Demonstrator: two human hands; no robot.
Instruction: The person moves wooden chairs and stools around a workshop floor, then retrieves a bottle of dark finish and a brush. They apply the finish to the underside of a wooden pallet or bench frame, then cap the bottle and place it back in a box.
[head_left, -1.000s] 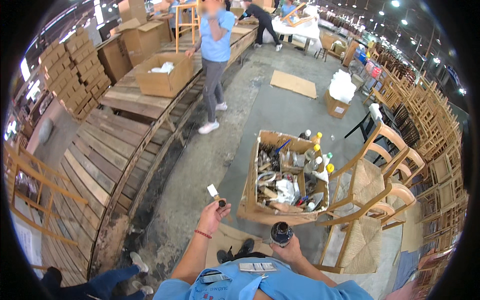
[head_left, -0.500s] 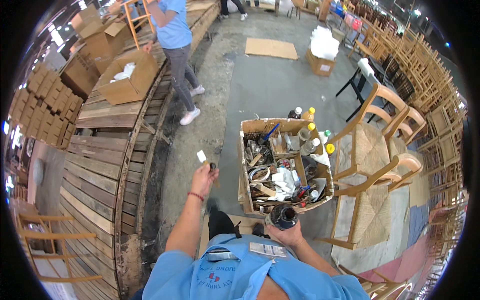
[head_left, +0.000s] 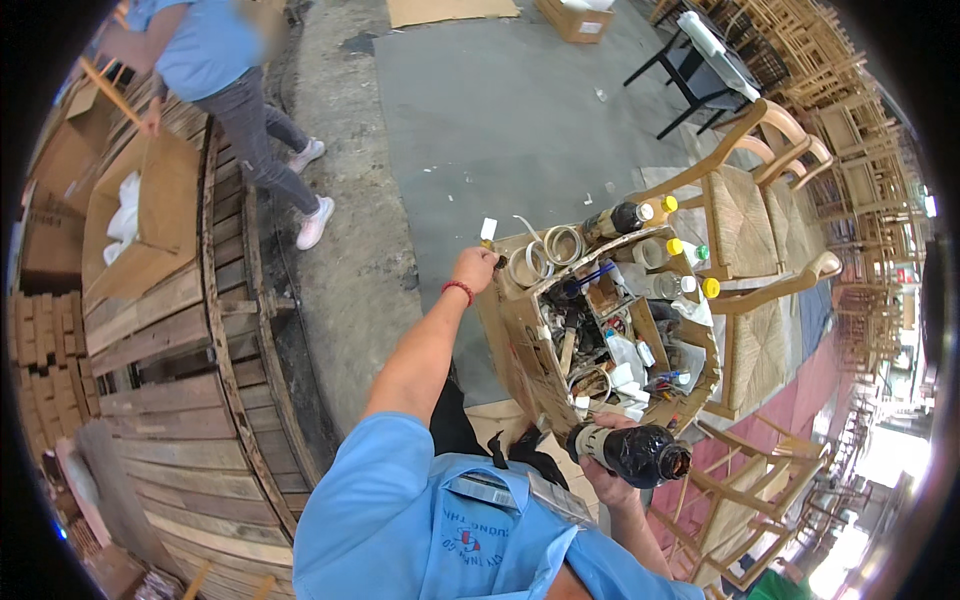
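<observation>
My left hand [head_left: 473, 270] is closed around a small piece with a flat white end [head_left: 488, 229] and a yellowish part below it; its exact kind is unclear. That hand is by the far left corner of a worn cardboard box [head_left: 525, 355]. Beside it, pale rolls of tape or strip [head_left: 562, 245] lie at the box's far edge. My right hand [head_left: 608, 482] grips a dark, stained bottle [head_left: 640, 455] with an uncapped mouth, tilted to the right at the box's near side. Inside the box are tools, white scraps and a blue pen-like item [head_left: 592, 277].
Capped bottles [head_left: 672, 287] line the box's right side. Wooden chairs with woven seats [head_left: 745, 220] are to the right. At left runs a slatted wooden platform [head_left: 165, 410], where a person in a blue shirt [head_left: 205, 50] stands by an open carton [head_left: 165, 200].
My left hand has moved right and forward to the box's far left corner. The bottle in my right hand has gone from upright to tilted rightward. The whole view has turned.
</observation>
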